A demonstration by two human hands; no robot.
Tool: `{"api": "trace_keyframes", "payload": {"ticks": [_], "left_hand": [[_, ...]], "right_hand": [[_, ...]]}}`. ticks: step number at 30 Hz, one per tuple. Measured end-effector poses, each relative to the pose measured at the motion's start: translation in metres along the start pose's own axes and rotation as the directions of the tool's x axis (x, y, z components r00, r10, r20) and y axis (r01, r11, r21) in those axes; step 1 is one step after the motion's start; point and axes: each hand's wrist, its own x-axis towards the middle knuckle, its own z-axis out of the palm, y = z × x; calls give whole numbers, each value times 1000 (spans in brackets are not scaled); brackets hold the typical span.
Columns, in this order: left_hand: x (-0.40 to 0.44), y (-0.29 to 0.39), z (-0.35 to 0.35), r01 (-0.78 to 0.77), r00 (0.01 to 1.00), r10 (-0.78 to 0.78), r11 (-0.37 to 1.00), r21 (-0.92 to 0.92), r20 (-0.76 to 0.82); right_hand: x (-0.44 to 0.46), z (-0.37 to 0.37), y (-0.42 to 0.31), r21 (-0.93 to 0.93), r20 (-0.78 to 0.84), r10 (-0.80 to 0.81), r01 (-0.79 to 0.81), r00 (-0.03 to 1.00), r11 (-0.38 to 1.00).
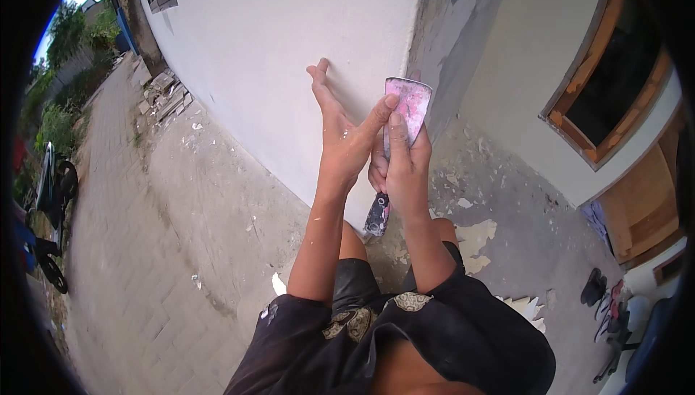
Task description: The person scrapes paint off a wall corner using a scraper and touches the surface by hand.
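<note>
My right hand (407,160) is wrapped around a putty knife (410,102), its thumb pressed on the lower blade. The wide blade points up, smeared pink and white, and the dark, paint-flecked handle (377,214) sticks out below my fingers. My left hand (344,131) is open, its fingers stretched toward the white wall (289,26) and its thumb against the left side of the blade. Whether the fingertips touch the wall I cannot tell. White specks dot the left hand and forearm. Right behind the blade is the wall's corner, with a grey, patchy face (452,26) beyond it.
Peeled paint flakes (478,247) lie on the concrete floor. Broken rubble (165,95) is piled along the wall at left, beside a paved path (116,200) with a parked motorbike (54,207). At right are a wood-framed window (572,124) and several shoes (595,286).
</note>
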Motion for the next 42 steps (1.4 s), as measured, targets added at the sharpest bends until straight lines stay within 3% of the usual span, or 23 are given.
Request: {"api": "trace_keyframes", "payload": {"ticks": [6,9,17,19,22,25,30,34,37,42], "left_hand": [[13,13,-3,39,999,-38,996,-75,9],[1,-2,-8,23,999,-23,1000,6,38],[7,13,-9,131,990,-115,967,-217,81],[3,-3,-7,21,998,-16,996,-89,57],[-1,3,-4,54,998,-50,990,-129,30],[16,15,-4,-35,999,35,997,-68,0],[3,-2,-1,9,1000,-9,1000,-9,-24],[18,11,1,-106,993,108,993,56,-52],[15,10,3,-122,992,123,991,50,-31],[15,2,7,-138,990,138,988,72,8]], "right_hand": [[16,10,-11,0,44,-28,28,999,1000],[-2,4,3,-22,16,-7,7,1000,1000],[8,17,-5,24,2,9,-10,1000,1000],[-4,7,-1,10,2,38,-38,999,999],[2,10,-4,29,5,17,-17,1000,999],[12,14,-13,64,21,36,-37,999,997],[1,0,-5,15,61,57,-58,996,998],[-3,13,-14,155,66,147,-156,987,975],[-3,9,-16,124,68,142,-150,988,981],[4,-10,-12,-81,97,47,-39,994,996]]}}
